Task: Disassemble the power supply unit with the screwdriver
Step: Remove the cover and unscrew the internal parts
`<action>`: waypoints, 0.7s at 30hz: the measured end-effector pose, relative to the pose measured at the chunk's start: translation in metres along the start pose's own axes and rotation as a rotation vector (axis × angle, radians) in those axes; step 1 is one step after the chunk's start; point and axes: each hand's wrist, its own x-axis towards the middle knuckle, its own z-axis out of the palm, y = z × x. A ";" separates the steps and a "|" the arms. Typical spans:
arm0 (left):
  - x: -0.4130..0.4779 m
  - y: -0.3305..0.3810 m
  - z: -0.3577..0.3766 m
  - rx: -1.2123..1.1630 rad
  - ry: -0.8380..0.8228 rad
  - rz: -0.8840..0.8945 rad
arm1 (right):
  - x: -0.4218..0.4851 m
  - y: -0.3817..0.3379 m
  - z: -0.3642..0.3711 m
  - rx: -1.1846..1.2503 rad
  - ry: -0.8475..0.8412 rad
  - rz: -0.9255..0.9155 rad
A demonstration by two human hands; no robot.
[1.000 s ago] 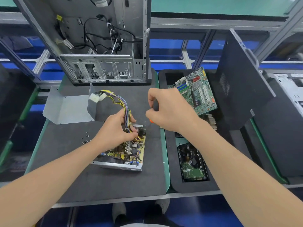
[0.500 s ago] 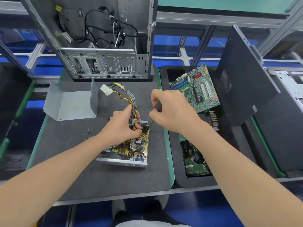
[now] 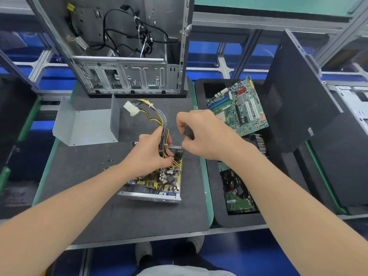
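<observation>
Open grey metal power supply unit | left hand grips coloured wire bundle | right hand clamps black-handled screwdriver, newly lowered: unscrewing likely

Power supply unit, cover on mat

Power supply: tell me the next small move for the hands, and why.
Probably lower the screwdriver tip onto the far right corner of the power supply and start unscrewing. The right hand grips the screwdriver pointing down at that corner, the left hand holds the wires aside, and the cover is already off.
</observation>
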 end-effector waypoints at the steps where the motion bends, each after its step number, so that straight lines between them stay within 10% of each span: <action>1: 0.000 0.000 0.000 -0.009 0.001 0.003 | 0.002 -0.001 -0.003 -0.015 -0.057 -0.061; 21: 0.001 0.031 -0.027 -0.056 0.292 -0.311 | 0.025 -0.012 -0.004 -0.183 -0.155 -0.003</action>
